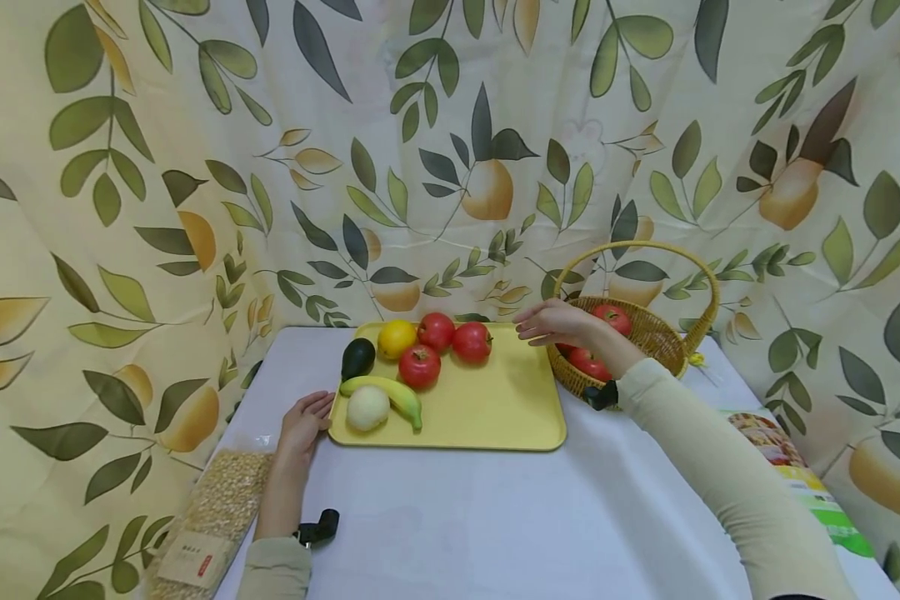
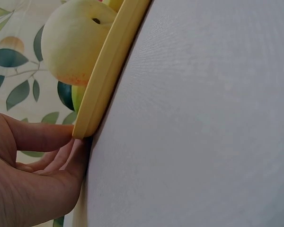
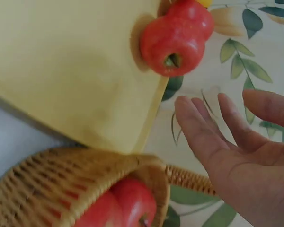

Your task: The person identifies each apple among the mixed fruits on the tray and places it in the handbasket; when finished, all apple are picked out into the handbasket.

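My left hand (image 1: 306,423) is at the left edge of the yellow tray (image 1: 487,408). In the left wrist view its thumb lies against the tray's rim, with the other fingers curled at the underside. My right hand (image 1: 558,325) hovers between the tray's right side and the wicker basket (image 1: 663,337), holding nothing, fingers loosely extended. On the tray lie red apples (image 1: 420,367), a yellow lemon (image 1: 397,339), a dark green avocado (image 1: 357,358), a banana (image 1: 401,400) and a pale round peach (image 1: 367,408). More red apples (image 3: 132,201) sit inside the basket.
A bag of pale grains or beans (image 1: 221,492) lies at the table's left edge. To the right is a colourful printed package (image 1: 780,458), partly behind my right sleeve. The basket's tall handle (image 1: 645,244) arches up near the leaf-patterned curtain (image 1: 487,108) behind the table.
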Motion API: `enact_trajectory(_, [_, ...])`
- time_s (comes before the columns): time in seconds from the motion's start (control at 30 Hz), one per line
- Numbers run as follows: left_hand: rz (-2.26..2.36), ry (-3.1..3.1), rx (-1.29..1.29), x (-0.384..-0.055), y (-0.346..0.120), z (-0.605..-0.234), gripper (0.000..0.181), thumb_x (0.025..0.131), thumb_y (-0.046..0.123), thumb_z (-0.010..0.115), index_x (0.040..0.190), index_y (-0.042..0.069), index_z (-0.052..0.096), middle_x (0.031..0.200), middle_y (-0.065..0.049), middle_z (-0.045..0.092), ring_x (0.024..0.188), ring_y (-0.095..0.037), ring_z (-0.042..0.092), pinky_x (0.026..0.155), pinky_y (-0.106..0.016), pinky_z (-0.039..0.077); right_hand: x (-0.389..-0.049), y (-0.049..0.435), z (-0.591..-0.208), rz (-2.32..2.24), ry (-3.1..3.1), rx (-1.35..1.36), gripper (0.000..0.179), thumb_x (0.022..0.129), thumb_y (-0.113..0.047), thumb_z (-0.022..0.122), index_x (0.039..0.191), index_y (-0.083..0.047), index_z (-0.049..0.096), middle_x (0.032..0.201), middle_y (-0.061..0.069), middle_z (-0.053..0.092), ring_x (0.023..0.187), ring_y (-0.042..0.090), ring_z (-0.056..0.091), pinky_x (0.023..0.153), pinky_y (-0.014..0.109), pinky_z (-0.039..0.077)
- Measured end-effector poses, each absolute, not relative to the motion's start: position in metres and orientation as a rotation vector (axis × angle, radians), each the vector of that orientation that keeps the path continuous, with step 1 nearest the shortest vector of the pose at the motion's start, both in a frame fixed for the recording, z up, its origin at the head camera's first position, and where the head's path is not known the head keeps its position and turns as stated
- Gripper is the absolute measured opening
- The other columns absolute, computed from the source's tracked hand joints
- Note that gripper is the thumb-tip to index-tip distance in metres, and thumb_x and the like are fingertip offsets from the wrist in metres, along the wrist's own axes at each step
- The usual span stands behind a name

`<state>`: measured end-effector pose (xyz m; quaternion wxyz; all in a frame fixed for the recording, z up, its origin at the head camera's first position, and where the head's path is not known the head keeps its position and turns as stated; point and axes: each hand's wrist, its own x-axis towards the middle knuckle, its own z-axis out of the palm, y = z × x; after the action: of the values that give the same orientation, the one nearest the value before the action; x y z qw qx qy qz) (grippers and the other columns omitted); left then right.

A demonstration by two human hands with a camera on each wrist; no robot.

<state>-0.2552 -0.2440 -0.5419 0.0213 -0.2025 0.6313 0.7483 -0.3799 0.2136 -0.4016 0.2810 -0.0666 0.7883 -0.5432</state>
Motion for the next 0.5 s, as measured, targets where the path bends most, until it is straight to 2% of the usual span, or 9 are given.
enact_trajectory(0.3, [2.309,1.976,-0.629,-0.258,-0.243,-0.542,0.069,0.09,-0.026,0.046,0.155,-0.006,0.037,0.157,-0.027,0.044,0.147,-0.036,0.044,0.121,-0.041,0.038,-0.388,0.194,-0.414,-1.5,2.077,-0.177,0.045,0.107,-0.002,0.039,0.15,0.013,0.042,0.152,0.035,0.044,0.139,0.046,0.048,0.12,0.056,0.039])
enact_trajectory(0.5, [2.307,1.974,-0.66,-0.259,-0.245,-0.545,0.069,0.09,-0.026,0.047,0.155,-0.004,0.038,0.156,-0.026,0.047,0.146,-0.034,0.046,0.12,-0.039,0.04,-0.394,0.18,-0.424,-1.544,2.068,-0.109,0.047,0.108,-0.006,0.045,0.151,0.013,0.041,0.155,0.035,0.039,0.138,0.047,0.046,0.118,0.057,0.041])
